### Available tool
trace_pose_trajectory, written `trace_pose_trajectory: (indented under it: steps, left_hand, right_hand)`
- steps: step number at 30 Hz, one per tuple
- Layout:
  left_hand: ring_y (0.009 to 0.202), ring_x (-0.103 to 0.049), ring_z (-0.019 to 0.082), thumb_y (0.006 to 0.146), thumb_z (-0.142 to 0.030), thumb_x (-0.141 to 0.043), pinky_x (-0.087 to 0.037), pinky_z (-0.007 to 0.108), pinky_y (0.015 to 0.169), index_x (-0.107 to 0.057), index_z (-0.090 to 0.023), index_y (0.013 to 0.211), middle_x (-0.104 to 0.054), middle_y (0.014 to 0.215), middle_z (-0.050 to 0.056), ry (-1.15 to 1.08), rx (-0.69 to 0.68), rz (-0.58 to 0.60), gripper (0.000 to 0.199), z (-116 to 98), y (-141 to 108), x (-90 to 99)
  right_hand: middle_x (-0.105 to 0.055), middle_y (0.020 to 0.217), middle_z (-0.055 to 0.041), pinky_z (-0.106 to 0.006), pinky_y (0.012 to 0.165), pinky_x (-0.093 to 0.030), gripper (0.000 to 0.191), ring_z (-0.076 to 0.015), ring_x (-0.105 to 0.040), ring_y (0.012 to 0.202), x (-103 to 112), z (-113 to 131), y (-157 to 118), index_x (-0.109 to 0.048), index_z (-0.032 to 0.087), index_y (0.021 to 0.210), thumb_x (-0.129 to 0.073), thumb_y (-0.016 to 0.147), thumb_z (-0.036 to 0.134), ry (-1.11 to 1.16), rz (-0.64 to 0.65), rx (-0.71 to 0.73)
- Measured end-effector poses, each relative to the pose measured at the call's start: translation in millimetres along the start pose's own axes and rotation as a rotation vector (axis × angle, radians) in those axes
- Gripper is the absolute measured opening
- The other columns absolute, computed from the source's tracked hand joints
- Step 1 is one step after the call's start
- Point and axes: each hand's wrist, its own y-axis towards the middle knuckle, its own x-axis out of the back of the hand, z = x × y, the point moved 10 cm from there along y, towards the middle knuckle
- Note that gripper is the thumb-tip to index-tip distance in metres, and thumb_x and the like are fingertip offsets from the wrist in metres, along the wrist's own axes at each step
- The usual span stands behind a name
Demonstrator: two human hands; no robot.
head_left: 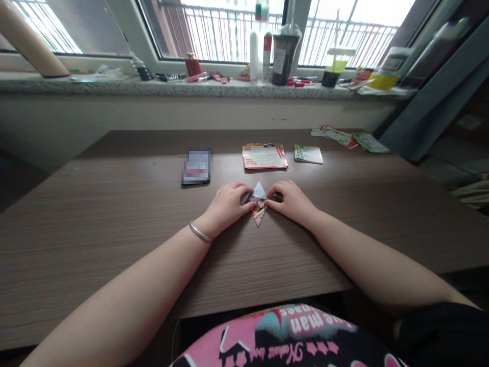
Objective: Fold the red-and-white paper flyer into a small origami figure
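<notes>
A small folded paper, diamond-shaped, lies near the middle of the brown table. Its upper tip is pale blue-white and its lower part is patterned in pink, red and yellow. My left hand, with a silver bangle at the wrist, pinches the paper's left edge between thumb and fingers. From the other side, my right hand pinches the right edge. The fingertips cover parts of both side edges.
Beyond my hands lie a blurred-out phone, a stack of red-bordered printed cards and a smaller green-white stack. More papers sit back right. Cups and bottles line the windowsill.
</notes>
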Motion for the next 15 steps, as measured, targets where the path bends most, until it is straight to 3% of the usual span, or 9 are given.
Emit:
trace_pose_trajectory:
  steps: [7, 15]
  left_hand:
    - [0.106, -0.056, 0.027, 0.082, -0.044, -0.063, -0.043, 0.043, 0.095, -0.07, -0.02, 0.105, -0.067, 0.109, 0.009, 0.024, 0.049, -0.017, 0.034, 7.8, 1.4, -1.3]
    - [0.101, -0.058, 0.024, 0.082, -0.038, -0.064, -0.045, 0.039, 0.093, -0.069, -0.021, 0.101, -0.066, 0.104, 0.007, -0.03, 0.004, -0.035, 0.026, 1.0, 0.5, 3.3]
  right_hand:
    - [-0.066, 0.111, -0.0109, -0.043, 0.094, -0.043, 0.04, -0.0285, -0.054, 0.109, -0.9, -1.2, -1.4, -0.069, 0.021, 0.111, -0.071, 0.079, 0.045, -0.081, 0.0, -0.021]
    - [-0.066, 0.112, -0.0106, -0.045, 0.097, -0.043, 0.04, -0.0283, -0.054, 0.111, -4.3, -5.8, 0.6, -0.069, 0.022, 0.111, -0.073, 0.077, 0.043, -0.051, -0.013, 0.005]
